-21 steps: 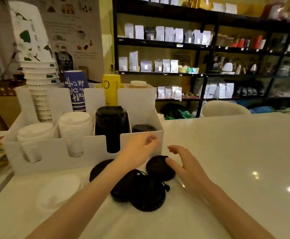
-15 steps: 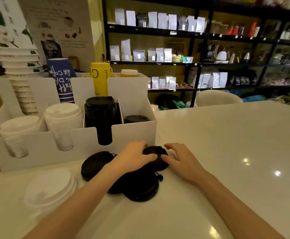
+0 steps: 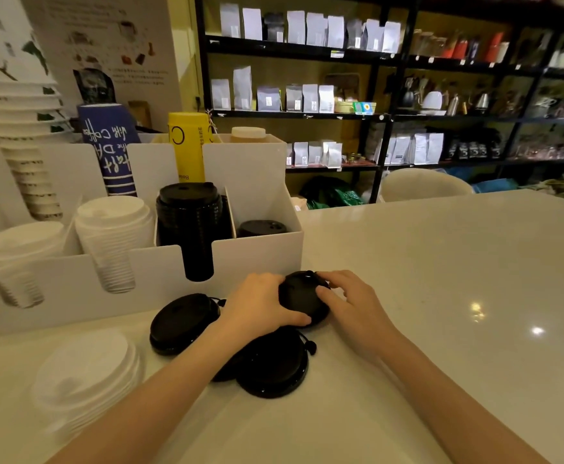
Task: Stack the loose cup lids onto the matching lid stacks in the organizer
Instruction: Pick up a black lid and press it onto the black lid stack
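Note:
A small black lid (image 3: pixel 299 298) lies on the white table just in front of the white organizer (image 3: pixel 247 259). My left hand (image 3: pixel 257 304) grips its left side and my right hand (image 3: pixel 351 299) grips its right side. More loose black lids lie nearby: one to the left (image 3: pixel 181 321) and one nearer me (image 3: pixel 272 366), with another partly hidden under my left forearm. A pile of loose white lids (image 3: pixel 86 376) sits at front left. In the organizer stand a tall black lid stack (image 3: pixel 190 222), a low black lid stack (image 3: pixel 262 227) and two white lid stacks (image 3: pixel 114 236) (image 3: pixel 19 259).
Stacked paper cups (image 3: pixel 29 155), a blue cup stack (image 3: pixel 113 145) and a yellow cup stack (image 3: pixel 188 145) fill the organizer's back row. Dark shelves with bags (image 3: pixel 307 61) stand behind. The white table (image 3: pixel 441 279) stretches to the right.
My left hand came down from the organizer's front wall onto the small black lid. My right hand closed in on its other side. The camera moved closer.

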